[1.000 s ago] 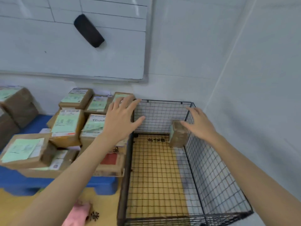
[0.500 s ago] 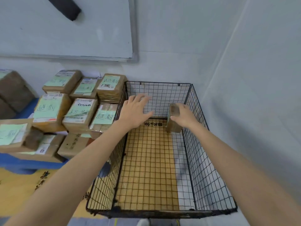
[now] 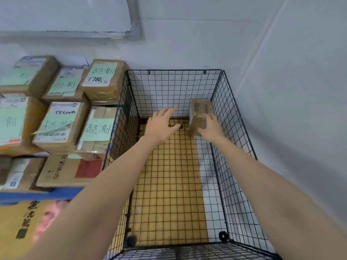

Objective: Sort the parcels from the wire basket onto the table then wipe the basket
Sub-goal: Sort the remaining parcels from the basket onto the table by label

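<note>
A parcel sorting room: labelled cardboard parcels (image 3: 62, 126) stacked beside a wire basket (image 3: 232, 117) (whiteboard (image 3: 63, 14) above).

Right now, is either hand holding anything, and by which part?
The right hand grips the small brown parcel by its near end, in the far right corner of the wire basket. The left hand holds nothing, fingers straight.

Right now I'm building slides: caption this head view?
Right hand holds the only parcel in the wire basket; left hand hovers open alongside.

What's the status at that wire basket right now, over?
Right hand grips small parcel, far right corner of wire basket. Left hand open, hovering beside it. Nothing blocking the lift.
</note>
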Demonstrator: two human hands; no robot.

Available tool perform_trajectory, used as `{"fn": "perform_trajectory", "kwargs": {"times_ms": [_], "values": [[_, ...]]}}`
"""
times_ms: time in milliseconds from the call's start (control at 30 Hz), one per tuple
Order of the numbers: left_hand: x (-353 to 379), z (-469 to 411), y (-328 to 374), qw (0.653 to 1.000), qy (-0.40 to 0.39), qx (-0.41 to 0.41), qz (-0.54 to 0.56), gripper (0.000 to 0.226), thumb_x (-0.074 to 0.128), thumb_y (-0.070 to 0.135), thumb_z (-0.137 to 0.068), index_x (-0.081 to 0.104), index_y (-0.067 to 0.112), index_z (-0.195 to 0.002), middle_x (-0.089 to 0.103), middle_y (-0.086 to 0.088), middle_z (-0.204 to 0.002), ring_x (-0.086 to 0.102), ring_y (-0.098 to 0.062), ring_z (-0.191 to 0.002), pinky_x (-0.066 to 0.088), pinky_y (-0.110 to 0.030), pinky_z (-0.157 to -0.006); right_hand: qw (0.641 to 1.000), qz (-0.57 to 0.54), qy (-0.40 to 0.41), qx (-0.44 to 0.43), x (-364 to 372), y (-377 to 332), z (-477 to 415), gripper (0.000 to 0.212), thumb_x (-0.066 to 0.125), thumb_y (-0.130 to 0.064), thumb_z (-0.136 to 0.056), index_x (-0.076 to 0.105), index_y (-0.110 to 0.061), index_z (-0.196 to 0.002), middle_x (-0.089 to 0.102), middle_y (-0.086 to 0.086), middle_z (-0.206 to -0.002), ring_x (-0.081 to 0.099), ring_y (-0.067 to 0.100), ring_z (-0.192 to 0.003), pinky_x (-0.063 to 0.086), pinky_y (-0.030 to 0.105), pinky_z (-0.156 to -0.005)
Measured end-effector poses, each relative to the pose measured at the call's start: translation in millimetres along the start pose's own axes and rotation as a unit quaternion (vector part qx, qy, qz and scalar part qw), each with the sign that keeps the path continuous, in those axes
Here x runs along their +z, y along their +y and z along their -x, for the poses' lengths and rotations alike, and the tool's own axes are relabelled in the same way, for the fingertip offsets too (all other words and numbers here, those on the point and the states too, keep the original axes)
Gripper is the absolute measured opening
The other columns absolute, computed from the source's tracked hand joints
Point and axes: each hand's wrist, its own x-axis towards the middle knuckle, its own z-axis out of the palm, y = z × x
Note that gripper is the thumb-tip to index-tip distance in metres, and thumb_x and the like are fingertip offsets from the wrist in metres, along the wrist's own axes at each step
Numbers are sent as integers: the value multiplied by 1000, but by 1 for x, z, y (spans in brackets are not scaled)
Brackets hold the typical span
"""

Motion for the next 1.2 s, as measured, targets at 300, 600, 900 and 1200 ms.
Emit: {"fn": "perform_trajectory", "kwargs": {"times_ms": [300,600,900,1200], "values": [[22,-21,-20,999,-16,-27,38,65,55,47,-94,31,31,-152,38,-3,-153,34,-29,-137,34,-48,-109,997,71,39,3,14,7,-22,76,63,-26,-94,20,-21,-157,20,10,-161,18,32,-147,23,48,-118],[34,-31,-21,998,-39,-23,53,65,56,44,-95,31,28,-153,38,-5,-154,34,-29,-138,34,-48,-108,994,-40,92,-35,21,4,-23,41,67,-15,-91,57,-18,-130,26,5,-153,36,24,-138,30,27,-107],[56,-41,-9,989,-72,-10,126,69,64,36,-92,32,29,-152,36,-1,-155,38,-24,-138,43,-47,-105,994,-84,55,-37,19,8,-25,32,69,-4,-86,57,-18,-113,25,5,-160,29,28,-146,24,33,-112],[79,-51,4,971,-78,-4,228,74,72,25,-87,34,27,-151,46,-8,-148,45,-27,-132,40,-40,-106,991,-124,41,-30,17,12,-16,65,73,1,-81,46,-19,-136,35,9,-146,42,20,-131,34,34,-113]]}}
